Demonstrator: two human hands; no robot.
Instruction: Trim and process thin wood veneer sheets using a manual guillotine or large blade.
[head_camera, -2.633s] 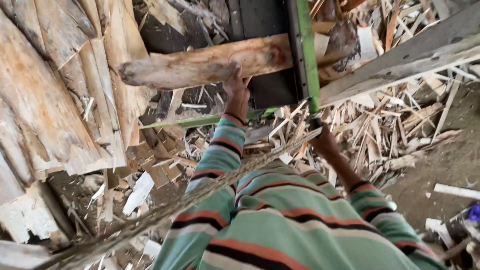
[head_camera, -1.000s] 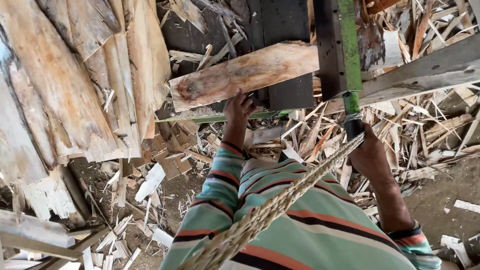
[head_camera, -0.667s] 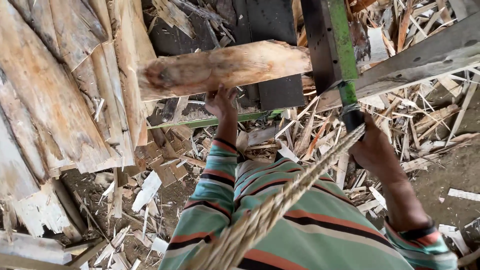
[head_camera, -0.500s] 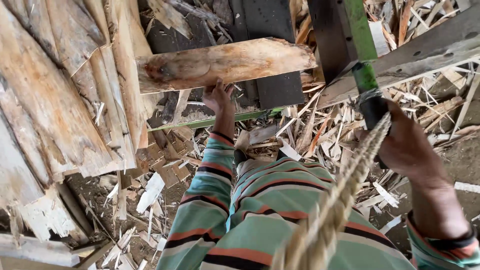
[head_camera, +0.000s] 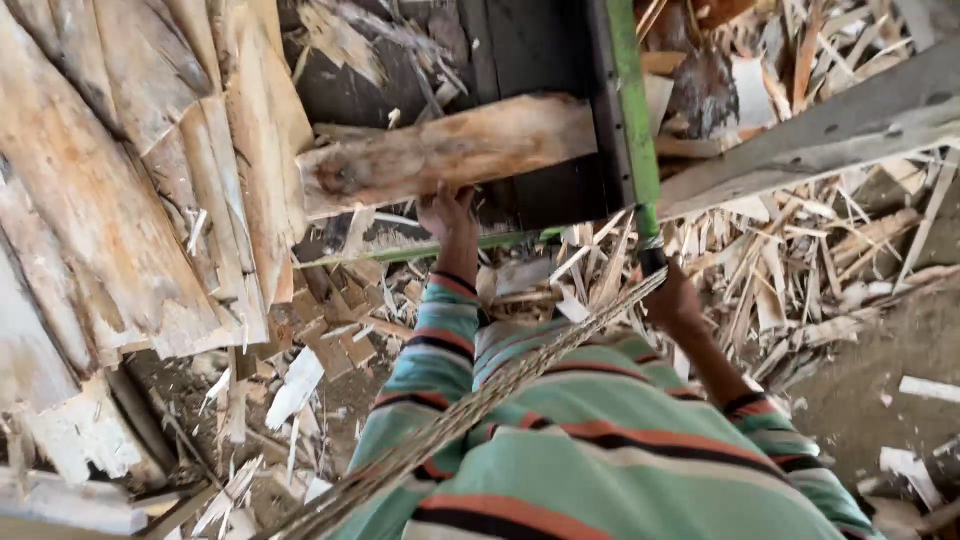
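Note:
A rough, bark-edged wood slab (head_camera: 450, 155) lies across a dark machine bed (head_camera: 530, 60). My left hand (head_camera: 450, 215) reaches up in a striped sleeve and grips the slab's lower edge. My right hand (head_camera: 672, 298) is closed around the black handle at the lower end of a green metal lever (head_camera: 632, 110), to the right of the slab. A frayed rope (head_camera: 480, 400) runs from that handle diagonally down to the lower left, across my striped shirt. The fingers of my right hand are partly hidden behind the handle.
Stacked pale wood offcuts (head_camera: 110, 200) fill the left side. A grey plank (head_camera: 820, 130) slants across the upper right. Splinters and chips (head_camera: 800, 270) litter the ground around it, and bare dirt (head_camera: 880, 340) shows at the right.
My right hand, with the lever handle and rope, has swung back to the left and closer to my body. My left hand stays on the slab.

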